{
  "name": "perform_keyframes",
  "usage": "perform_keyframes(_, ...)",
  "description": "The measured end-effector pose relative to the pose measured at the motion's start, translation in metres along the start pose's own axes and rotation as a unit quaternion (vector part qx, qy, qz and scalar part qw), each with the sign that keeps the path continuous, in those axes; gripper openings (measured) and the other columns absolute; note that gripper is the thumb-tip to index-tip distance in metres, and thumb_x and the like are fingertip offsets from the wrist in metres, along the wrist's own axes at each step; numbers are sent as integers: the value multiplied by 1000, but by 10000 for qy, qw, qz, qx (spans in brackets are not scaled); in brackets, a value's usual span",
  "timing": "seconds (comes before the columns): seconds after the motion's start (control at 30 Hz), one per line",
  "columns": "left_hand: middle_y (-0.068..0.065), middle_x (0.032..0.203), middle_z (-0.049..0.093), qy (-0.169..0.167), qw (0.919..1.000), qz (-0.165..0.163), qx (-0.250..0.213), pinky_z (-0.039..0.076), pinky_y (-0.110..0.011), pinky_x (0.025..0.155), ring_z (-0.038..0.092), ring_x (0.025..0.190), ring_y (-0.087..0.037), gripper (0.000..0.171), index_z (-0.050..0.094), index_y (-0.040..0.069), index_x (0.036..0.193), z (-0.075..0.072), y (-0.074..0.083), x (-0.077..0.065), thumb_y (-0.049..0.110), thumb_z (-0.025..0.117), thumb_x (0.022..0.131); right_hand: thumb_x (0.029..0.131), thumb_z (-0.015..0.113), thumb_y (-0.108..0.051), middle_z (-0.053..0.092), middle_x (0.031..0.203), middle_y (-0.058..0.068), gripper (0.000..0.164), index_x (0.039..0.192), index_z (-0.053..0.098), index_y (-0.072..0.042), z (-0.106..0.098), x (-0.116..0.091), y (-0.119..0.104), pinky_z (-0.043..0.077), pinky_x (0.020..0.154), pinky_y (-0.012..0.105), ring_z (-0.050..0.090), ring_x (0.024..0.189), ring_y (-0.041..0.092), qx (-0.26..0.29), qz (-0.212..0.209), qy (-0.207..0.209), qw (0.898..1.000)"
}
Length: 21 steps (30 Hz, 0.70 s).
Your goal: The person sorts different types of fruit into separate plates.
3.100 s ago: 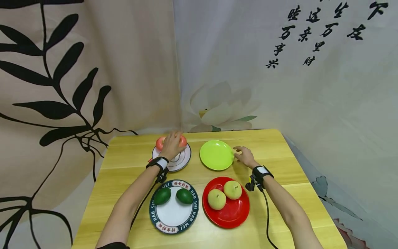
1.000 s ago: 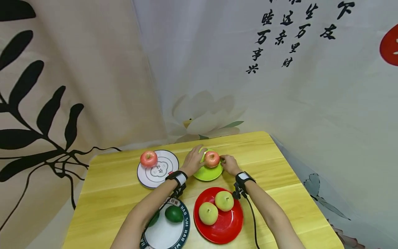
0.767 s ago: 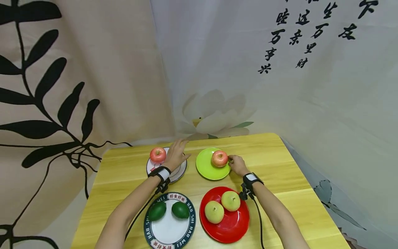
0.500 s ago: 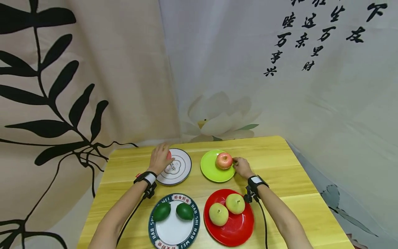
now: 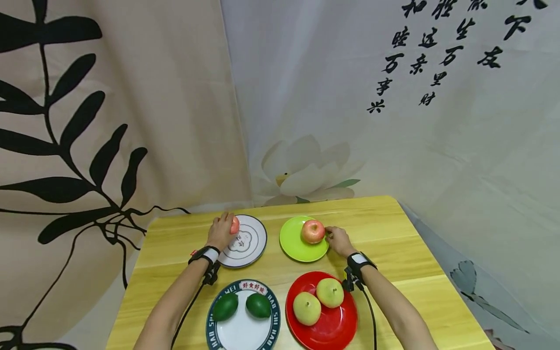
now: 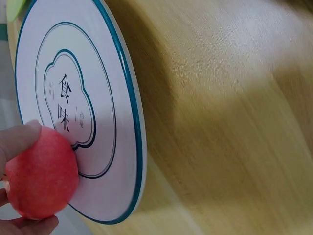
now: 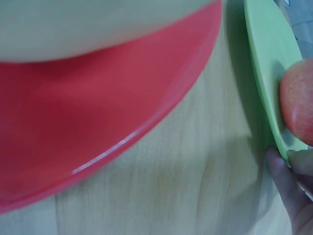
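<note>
My left hand [image 5: 222,230] grips a red apple [image 6: 44,176] at the left side of the white plate with printed characters [image 6: 105,112]. The thumb lies on top and fingers curl around the far side. A second apple [image 5: 313,231] sits on the right part of the green plate [image 5: 292,240]. My right hand [image 5: 340,240] pinches that plate's rim; in the right wrist view the thumb [image 7: 301,160] lies over the edge, with a finger below it. The left hand hides part of its apple in the head view.
Nearer on the wooden table [image 5: 170,253], a blue-rimmed plate [image 5: 274,316] bears two green fruits [image 5: 258,305]. Beside it a red plate [image 5: 337,325] holds two yellow-green pears [image 5: 307,308]. Wrist camera cables [image 5: 188,311] trail along both forearms.
One apple has gone from the white plate to the green one. My left hand has returned to the white plate and taken hold of the other apple. The right hand has closed on the green rim.
</note>
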<state>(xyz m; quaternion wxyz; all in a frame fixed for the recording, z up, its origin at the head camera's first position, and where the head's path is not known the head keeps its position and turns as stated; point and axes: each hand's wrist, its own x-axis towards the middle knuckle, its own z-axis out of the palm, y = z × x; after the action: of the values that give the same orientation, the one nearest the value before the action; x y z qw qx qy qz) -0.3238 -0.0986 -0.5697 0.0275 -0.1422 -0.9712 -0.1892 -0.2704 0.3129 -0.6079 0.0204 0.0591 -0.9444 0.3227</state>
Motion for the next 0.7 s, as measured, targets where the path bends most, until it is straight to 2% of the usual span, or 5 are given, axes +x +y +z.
perform_keyframes(0.1,-27,136,47,249,9989,404,-22,46,-63,91,49,114,-55,65,52,-4,135,-1,9,2,12,83,80,82,67,13,67,105,25,33,115,64,12,0,0,0,56,74,43,67,88,34,-51,-32,-16,10000)
perform_keyframes(0.17,-26,136,48,359,9971,659,-153,47,-61,90,49,114,-53,67,51,-3,136,-3,22,2,13,84,79,83,67,12,67,106,25,33,115,64,13,-1,1,0,56,75,43,67,89,35,-90,-34,-48,9999)
perform_keyframes(0.33,-26,137,49,380,9894,1237,-655,48,-57,90,51,116,-49,71,50,-2,138,-6,70,8,18,85,80,84,67,11,67,110,25,33,118,64,12,-5,3,1,56,76,43,67,91,35,-97,71,-90,9999)
perform_keyframes(0.5,-25,139,47,121,9821,1676,-848,48,-55,93,51,118,-48,73,49,-1,140,14,112,15,17,85,79,83,67,13,68,105,24,32,115,65,12,-5,3,2,57,74,42,68,88,35,-27,23,-30,10000)
perform_keyframes(0.7,-23,140,46,-278,9782,1886,-818,49,-54,92,52,117,-48,73,49,-1,140,42,144,15,19,85,80,81,67,14,69,102,23,32,113,66,11,-2,1,0,56,73,43,69,86,33,-3,-29,16,10000)
